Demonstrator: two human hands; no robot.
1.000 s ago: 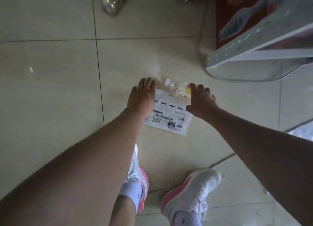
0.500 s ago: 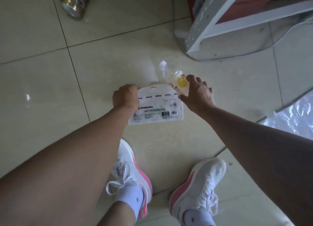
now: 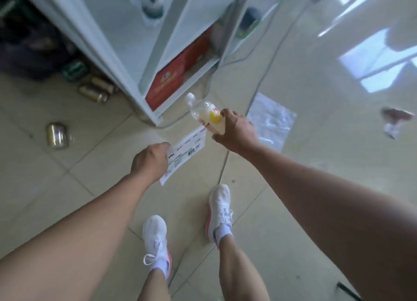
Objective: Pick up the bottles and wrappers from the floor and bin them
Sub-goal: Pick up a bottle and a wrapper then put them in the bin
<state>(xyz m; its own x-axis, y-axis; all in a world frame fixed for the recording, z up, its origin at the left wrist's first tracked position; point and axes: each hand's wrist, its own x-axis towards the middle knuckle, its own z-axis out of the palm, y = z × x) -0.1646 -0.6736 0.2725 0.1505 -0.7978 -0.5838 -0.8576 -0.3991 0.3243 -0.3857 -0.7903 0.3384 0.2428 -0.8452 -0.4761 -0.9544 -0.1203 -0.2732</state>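
My left hand (image 3: 150, 161) is closed on the edge of a flat white printed wrapper (image 3: 186, 150), which hangs above the tiled floor. My right hand (image 3: 237, 130) grips a small clear plastic bottle (image 3: 206, 113) with a white cap and a yellow-and-red label, tilted with its cap pointing up and left. Both hands are raised off the floor in front of me. A clear plastic wrapper (image 3: 270, 120) lies flat on the floor just right of my right hand. Another crumpled wrapper (image 3: 394, 121) lies farther right.
A white metal shelf unit (image 3: 126, 59) with red boxes (image 3: 171, 79) stands ahead, a cable (image 3: 266, 75) trailing past it. A gold can (image 3: 56, 134) lies on the floor at left, more cans (image 3: 97, 90) by the shelf. My white shoes (image 3: 155, 239) stand below.
Both hands have lifted off the floor, the left carrying the white wrapper and the right the bottle. The view has swung up and right, showing the shelf and more litter.
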